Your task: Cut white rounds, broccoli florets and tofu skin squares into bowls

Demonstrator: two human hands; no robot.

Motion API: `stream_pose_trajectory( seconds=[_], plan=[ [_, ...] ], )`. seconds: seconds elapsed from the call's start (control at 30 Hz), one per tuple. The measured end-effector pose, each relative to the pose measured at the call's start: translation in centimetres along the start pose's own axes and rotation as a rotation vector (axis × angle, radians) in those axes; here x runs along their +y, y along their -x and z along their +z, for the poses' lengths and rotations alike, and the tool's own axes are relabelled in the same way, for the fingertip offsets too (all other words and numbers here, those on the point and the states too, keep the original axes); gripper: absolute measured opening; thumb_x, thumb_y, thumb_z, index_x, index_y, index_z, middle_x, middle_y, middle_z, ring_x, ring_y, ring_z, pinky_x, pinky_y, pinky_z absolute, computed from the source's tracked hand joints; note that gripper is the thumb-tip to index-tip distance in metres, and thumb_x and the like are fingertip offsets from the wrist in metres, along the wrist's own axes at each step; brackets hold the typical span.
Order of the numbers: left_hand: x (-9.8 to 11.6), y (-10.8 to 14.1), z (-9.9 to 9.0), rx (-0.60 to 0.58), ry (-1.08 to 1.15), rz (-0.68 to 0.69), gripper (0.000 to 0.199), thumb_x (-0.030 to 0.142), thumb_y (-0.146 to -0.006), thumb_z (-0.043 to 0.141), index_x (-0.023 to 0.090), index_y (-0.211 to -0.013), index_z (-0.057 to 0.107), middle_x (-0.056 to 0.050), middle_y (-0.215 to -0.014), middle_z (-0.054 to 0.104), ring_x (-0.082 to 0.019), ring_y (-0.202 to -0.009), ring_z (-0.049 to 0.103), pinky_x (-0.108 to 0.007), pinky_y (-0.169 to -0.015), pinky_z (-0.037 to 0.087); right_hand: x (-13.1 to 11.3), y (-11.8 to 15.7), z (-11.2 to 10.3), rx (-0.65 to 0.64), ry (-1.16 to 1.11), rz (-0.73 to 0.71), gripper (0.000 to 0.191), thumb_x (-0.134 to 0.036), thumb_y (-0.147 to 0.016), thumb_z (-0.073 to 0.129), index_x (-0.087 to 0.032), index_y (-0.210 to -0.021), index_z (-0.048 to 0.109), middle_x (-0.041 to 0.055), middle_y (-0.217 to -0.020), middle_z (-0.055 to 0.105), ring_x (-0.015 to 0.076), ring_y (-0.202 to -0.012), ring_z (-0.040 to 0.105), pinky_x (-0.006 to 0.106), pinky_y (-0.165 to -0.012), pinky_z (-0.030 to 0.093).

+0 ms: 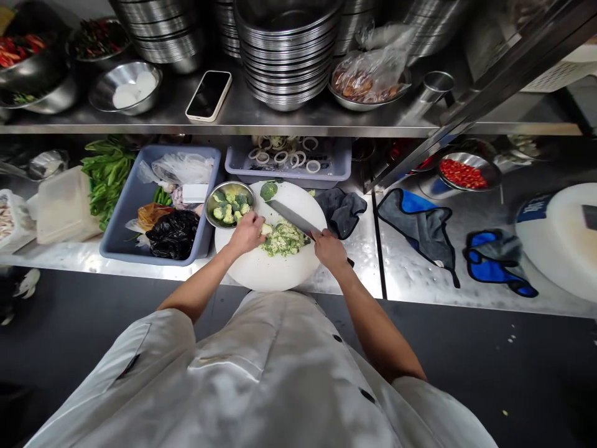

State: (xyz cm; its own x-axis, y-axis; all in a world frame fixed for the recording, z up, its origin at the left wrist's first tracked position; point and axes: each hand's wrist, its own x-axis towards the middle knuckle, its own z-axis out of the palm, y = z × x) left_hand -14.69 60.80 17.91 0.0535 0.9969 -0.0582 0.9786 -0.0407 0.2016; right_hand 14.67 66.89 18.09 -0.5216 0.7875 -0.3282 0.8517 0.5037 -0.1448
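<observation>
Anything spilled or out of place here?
Two things. A phone lies on the steel shelf beside a metal bowl, odd so close to open food. Pale specks dot the dark floor at right, possibly dropped scraps. The chopped greens look contained on the cutting board.

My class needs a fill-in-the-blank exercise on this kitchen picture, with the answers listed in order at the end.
1. The right hand grips a ____ over the white board.
2. The metal bowl beside the left hand contains pieces of ____.
3. The phone lies on the metal ____ above the counter.
4. The chopped pieces in the bowl beyond the blue-and-grey cloths are ____ in colour.

Missing words: knife; broccoli; shelf; red.
</observation>
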Motion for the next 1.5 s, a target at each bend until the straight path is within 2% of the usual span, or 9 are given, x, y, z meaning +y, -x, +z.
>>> stream_pose_trajectory(
  seconds=[0.23, 0.47, 0.57, 0.77, 0.93, 1.07, 1.2, 1.33, 1.5],
  plan=[
    [-3.5, -0.9, -5.8, 0.354, 0.161, -0.332, 0.048, 0.038, -0.082, 0.074, 0.019, -0.126, 0.063, -0.009, -0.118, 0.056, -0.029, -0.117, 0.057, -0.040, -0.108, 0.046, -0.5, 0.5, 1.0, -0.077, 0.116, -0.205, 0.052, -0.016, -0.103, 0.043, -0.020, -0.154, 0.049, 0.0158, -0.129, 0.062, 0.0261, -0.113, 0.064, 0.030, -0.087, 0.051],
    [-0.1, -13.7, -1.9, -0.037, 0.241, -0.066, 0.049, 0.032, -0.084, 0.074, 0.009, -0.127, 0.068, -0.015, -0.119, 0.066, -0.029, -0.120, 0.059, -0.038, -0.108, 0.044, 3.7, 4.7, 0.3, 0.088, 0.142, -0.169, 0.051, -0.015, -0.099, 0.047, -0.022, -0.149, 0.056, 0.0158, -0.118, 0.062, 0.0270, -0.110, 0.063, 0.031, -0.083, 0.052],
    [2.2, -15.9, 0.5, -0.105, 0.256, -0.014, 0.057, 0.033, -0.084, 0.076, 0.010, -0.134, 0.064, -0.019, -0.132, 0.062, -0.033, -0.127, 0.055, -0.043, -0.110, 0.041, 7.6, 8.0, 0.9, 0.131, -0.086, -0.101, 0.039, -0.027, -0.101, 0.048, -0.020, -0.136, 0.064, 0.0120, -0.104, 0.065, 0.0238, -0.091, 0.066, 0.032, -0.077, 0.052],
    [0.9, -9.4, 3.1, 0.223, 0.371, 0.038, 0.038, 0.032, -0.102, 0.045, 0.011, -0.125, 0.066, -0.018, -0.125, 0.064, -0.029, -0.122, 0.058, -0.044, -0.110, 0.044, 11.9, 12.1, 6.7, -0.102, -1.088, 0.224, 0.047, -0.070, -0.093, 0.051, -0.024, -0.087, 0.049, -0.0065, -0.057, 0.049, 0.0127, -0.042, 0.048, 0.026, -0.044, 0.040],
    [-1.2, 0.0, 6.7, 0.030, 0.403, 0.162, 0.048, 0.043, -0.104, 0.042, 0.013, -0.136, 0.062, -0.018, -0.143, 0.059, -0.031, -0.137, 0.052, -0.049, -0.117, 0.039, 7.9, 11.6, 10.8, -0.074, -1.431, 0.360, 0.055, -0.075, -0.079, 0.066, -0.025, -0.083, 0.044, -0.0086, -0.056, 0.049, 0.0109, -0.040, 0.046, 0.024, -0.037, 0.038],
    [2.1, 5.3, 9.7, 0.175, 0.435, -0.050, 0.073, 0.061, -0.099, 0.048, 0.010, -0.152, 0.048, -0.023, -0.153, 0.049, -0.034, -0.145, 0.044, -0.051, -0.121, 0.035, 2.7, 10.3, 11.2, -0.103, -1.426, 0.375, 0.052, -0.072, -0.080, 0.066, -0.026, -0.084, 0.043, -0.0081, -0.057, 0.052, 0.0114, -0.039, 0.047, 0.025, -0.036, 0.038],
    [8.0, 6.7, 10.9, 0.227, 0.304, -0.194, 0.107, 0.082, -0.072, 0.070, 0.019, -0.156, 0.048, -0.025, -0.167, 0.028, -0.050, -0.155, 0.022, -0.067, -0.120, 0.027, -1.6, 8.7, 11.0, -0.138, -1.327, 0.284, 0.045, -0.068, -0.088, 0.056, -0.027, -0.084, 0.040, -0.0078, -0.052, 0.052, 0.0128, -0.036, 0.046, 0.026, -0.035, 0.037],
    [11.5, 5.3, 10.7, 0.214, 0.227, -0.298, 0.081, 0.075, -0.077, 0.072, 0.034, -0.146, 0.062, -0.016, -0.171, 0.025, -0.054, -0.155, 0.016, -0.072, -0.114, 0.027, -4.0, 7.6, 10.9, -0.220, -1.265, 0.183, 0.040, -0.065, -0.091, 0.051, -0.027, -0.085, 0.041, -0.0084, -0.049, 0.051, 0.0137, -0.034, 0.045, 0.026, -0.034, 0.037],
    [11.2, 4.4, 11.0, 0.356, 0.249, -0.424, 0.050, 0.051, -0.088, 0.068, 0.030, -0.134, 0.071, -0.013, -0.166, 0.037, -0.049, -0.155, 0.022, -0.064, -0.115, 0.033, -5.0, 7.3, 11.1, -0.276, -1.234, 0.116, 0.039, -0.064, -0.092, 0.050, -0.027, -0.083, 0.041, -0.0089, -0.049, 0.051, 0.0122, -0.034, 0.046, 0.025, -0.035, 0.038]
  ],
)
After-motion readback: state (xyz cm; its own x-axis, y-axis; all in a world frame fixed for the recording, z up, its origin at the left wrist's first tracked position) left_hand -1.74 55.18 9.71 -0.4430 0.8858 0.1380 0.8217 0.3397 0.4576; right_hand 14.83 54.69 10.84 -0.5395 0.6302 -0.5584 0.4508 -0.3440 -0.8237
